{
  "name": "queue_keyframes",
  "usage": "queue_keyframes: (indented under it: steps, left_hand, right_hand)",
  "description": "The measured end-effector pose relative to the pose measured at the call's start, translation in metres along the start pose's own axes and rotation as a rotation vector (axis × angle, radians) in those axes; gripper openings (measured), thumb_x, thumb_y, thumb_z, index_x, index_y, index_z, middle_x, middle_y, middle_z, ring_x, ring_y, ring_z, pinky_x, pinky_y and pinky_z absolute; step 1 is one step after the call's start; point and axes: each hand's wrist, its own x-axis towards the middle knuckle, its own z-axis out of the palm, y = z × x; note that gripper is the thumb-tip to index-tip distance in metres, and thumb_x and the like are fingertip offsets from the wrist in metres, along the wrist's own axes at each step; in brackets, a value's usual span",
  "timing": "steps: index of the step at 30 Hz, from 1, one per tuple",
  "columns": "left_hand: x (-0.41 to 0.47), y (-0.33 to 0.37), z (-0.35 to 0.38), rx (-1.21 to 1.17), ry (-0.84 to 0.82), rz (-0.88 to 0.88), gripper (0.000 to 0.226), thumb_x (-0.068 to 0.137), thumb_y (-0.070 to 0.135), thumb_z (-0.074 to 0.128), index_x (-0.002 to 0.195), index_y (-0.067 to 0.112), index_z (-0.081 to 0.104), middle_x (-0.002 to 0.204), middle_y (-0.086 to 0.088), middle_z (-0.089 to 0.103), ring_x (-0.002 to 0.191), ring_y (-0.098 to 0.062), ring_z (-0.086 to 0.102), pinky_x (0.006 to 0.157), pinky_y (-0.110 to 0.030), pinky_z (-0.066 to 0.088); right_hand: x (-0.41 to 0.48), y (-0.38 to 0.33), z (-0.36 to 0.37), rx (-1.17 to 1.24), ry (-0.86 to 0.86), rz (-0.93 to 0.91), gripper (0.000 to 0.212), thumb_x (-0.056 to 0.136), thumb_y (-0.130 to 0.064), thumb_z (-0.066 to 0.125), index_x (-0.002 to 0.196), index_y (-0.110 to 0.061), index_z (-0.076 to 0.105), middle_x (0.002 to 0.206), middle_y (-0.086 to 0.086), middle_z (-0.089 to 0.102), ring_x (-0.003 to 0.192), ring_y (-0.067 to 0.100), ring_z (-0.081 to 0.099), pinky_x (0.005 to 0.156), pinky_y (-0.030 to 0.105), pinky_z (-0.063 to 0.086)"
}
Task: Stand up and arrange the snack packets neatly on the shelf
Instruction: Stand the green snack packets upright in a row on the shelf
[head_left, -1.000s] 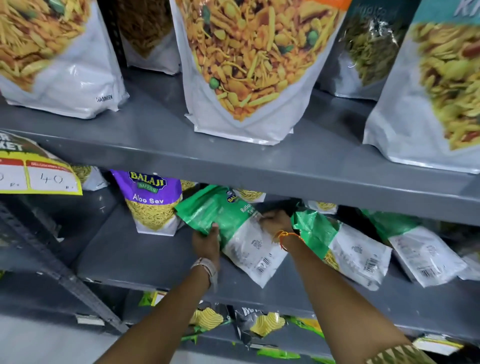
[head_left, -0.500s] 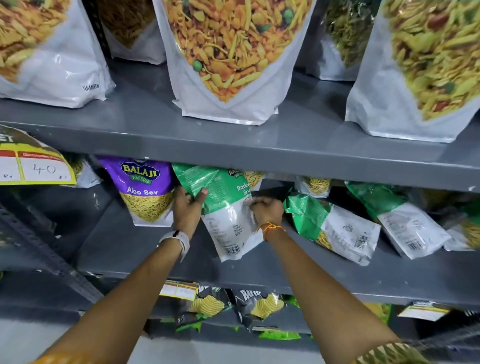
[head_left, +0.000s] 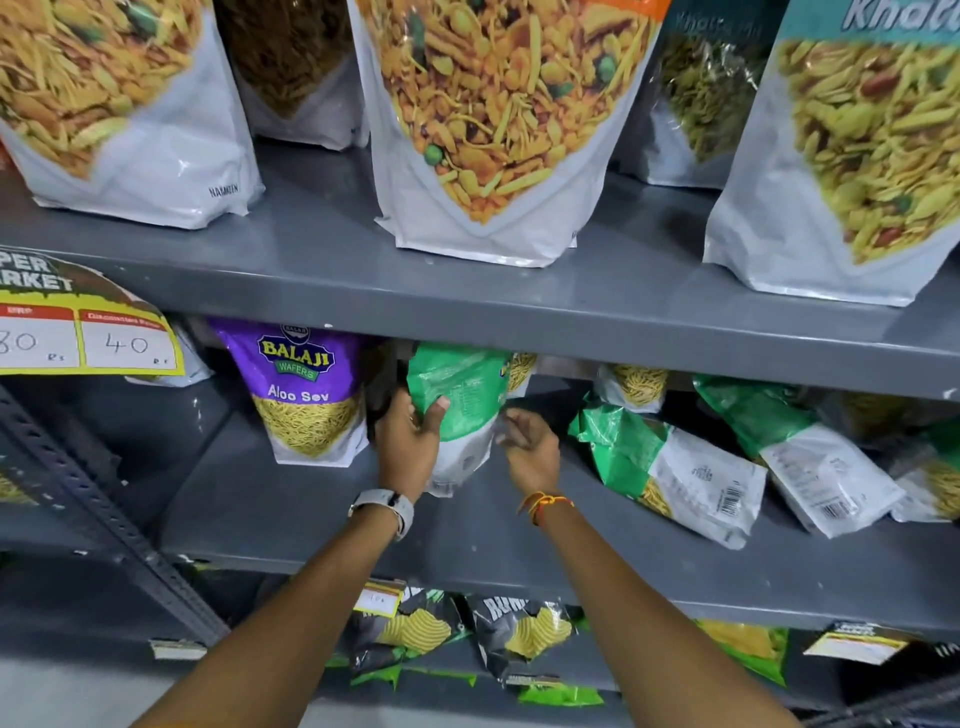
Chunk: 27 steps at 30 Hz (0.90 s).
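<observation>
On the grey middle shelf (head_left: 322, 514) a green and white snack packet (head_left: 464, 410) stands nearly upright, its back facing me. My left hand (head_left: 408, 441) grips its left edge, thumb across the front. My right hand (head_left: 532, 447) sits just right of the packet with fingers loosely spread, apart from it or barely touching. A purple Aloo Sev packet (head_left: 306, 395) stands upright to the left. Two more green packets (head_left: 670, 467) (head_left: 800, 457) lie tilted on their sides to the right.
The upper shelf (head_left: 571, 306) carries large white namkeen pouches (head_left: 498, 130) and overhangs the packets' tops. A yellow price tag (head_left: 88, 332) hangs at the left. A slotted metal upright (head_left: 104, 525) runs diagonally at lower left. Black wafer packets (head_left: 519, 634) lie on the shelf below.
The green packet went from lying tilted to standing nearly upright beside the purple one. My right hand has come off its right edge; my left hand still holds it.
</observation>
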Motion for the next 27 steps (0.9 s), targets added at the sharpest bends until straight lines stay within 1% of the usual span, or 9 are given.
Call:
queue_keyframes:
  steps: [7,10,12,14,16,18,20,23,27]
  left_hand:
    - [-0.001,-0.002,-0.017,-0.312,-0.208,-0.162,0.052,0.072,0.069,0.054,0.120,0.052,0.042,0.134,0.013,0.050,0.126,-0.014,0.048,0.107,-0.042,0.038]
    - [-0.007,0.002,-0.018,-0.223,-0.350,-0.246,0.054,0.082,0.067,0.036,0.127,0.039,0.042,0.135,0.015,0.046,0.124,-0.010,0.044,0.108,-0.033,0.034]
    - [-0.012,0.003,-0.017,-0.108,-0.351,-0.223,0.031,0.093,0.050,0.035,0.114,0.033,0.049,0.122,0.014,0.048,0.111,-0.001,0.049,0.091,-0.020,0.038]
    - [-0.010,-0.002,-0.021,-0.094,-0.334,-0.199,0.045,0.086,0.061,0.039,0.113,0.027,0.052,0.114,0.006,0.058,0.093,0.004,0.061,0.079,-0.014,0.047]
    - [0.001,-0.014,-0.027,-0.113,-0.257,-0.192,0.079,0.078,0.074,0.033,0.129,0.016,0.048,0.101,-0.008,0.069,0.084,-0.006,0.069,0.090,-0.030,0.051]
    - [0.013,-0.014,-0.030,-0.098,-0.203,-0.189,0.058,0.094,0.050,0.031,0.131,0.008,0.046,0.100,-0.011,0.067,0.079,-0.006,0.070,0.100,-0.049,0.046]
    - [0.031,-0.023,-0.028,-0.041,-0.225,-0.195,0.043,0.097,0.028,0.039,0.132,0.005,0.043,0.122,-0.013,0.057,0.097,-0.009,0.064,0.108,-0.044,0.037]
    - [0.048,-0.036,-0.025,0.159,-0.443,-0.294,0.091,0.070,0.064,0.058,0.142,0.017,0.032,0.147,-0.007,0.040,0.133,-0.020,0.040,0.114,-0.036,0.027]
    - [0.048,-0.042,-0.017,0.089,-0.564,-0.389,0.107,0.054,0.072,0.069,0.137,0.016,0.034,0.137,0.000,0.051,0.126,-0.019,0.047,0.108,-0.039,0.036]
  right_hand:
    - [-0.040,0.017,0.041,-0.149,-0.133,-0.064,0.090,0.061,-0.017,0.082,0.135,-0.004,0.033,0.136,0.012,0.036,0.122,0.026,0.045,0.104,0.028,0.040]
    - [-0.044,0.021,0.058,-0.214,-0.113,-0.029,0.104,0.061,-0.026,0.083,0.141,-0.007,0.020,0.139,0.017,0.029,0.124,0.031,0.044,0.104,0.032,0.041]
    - [-0.042,0.021,0.060,-0.211,-0.043,-0.028,0.102,0.062,-0.030,0.081,0.141,-0.011,0.020,0.134,0.016,0.032,0.118,0.031,0.047,0.098,0.027,0.044]
    - [-0.038,0.020,0.054,-0.186,0.031,-0.011,0.095,0.061,-0.029,0.082,0.137,-0.015,0.027,0.124,0.012,0.035,0.105,0.027,0.053,0.082,0.013,0.046]
    - [-0.031,0.019,0.044,-0.208,0.054,-0.011,0.087,0.061,-0.025,0.081,0.133,-0.017,0.034,0.118,0.011,0.038,0.099,0.028,0.056,0.081,0.019,0.049]
    - [-0.022,0.021,0.035,-0.236,0.016,-0.010,0.082,0.062,-0.019,0.080,0.131,-0.015,0.038,0.122,0.013,0.043,0.107,0.029,0.055,0.093,0.031,0.046]
    - [-0.013,0.021,0.026,-0.184,-0.004,0.004,0.073,0.060,-0.012,0.082,0.121,-0.011,0.043,0.120,0.010,0.053,0.106,0.025,0.055,0.093,0.033,0.045]
    - [-0.001,0.017,0.010,-0.080,-0.089,0.047,0.064,0.059,-0.001,0.081,0.108,-0.012,0.043,0.107,0.003,0.058,0.098,0.018,0.054,0.091,0.035,0.047]
    - [0.019,0.014,-0.010,-0.105,-0.227,0.062,0.058,0.064,0.005,0.076,0.117,-0.001,0.052,0.111,0.011,0.061,0.105,0.021,0.055,0.087,0.026,0.045]
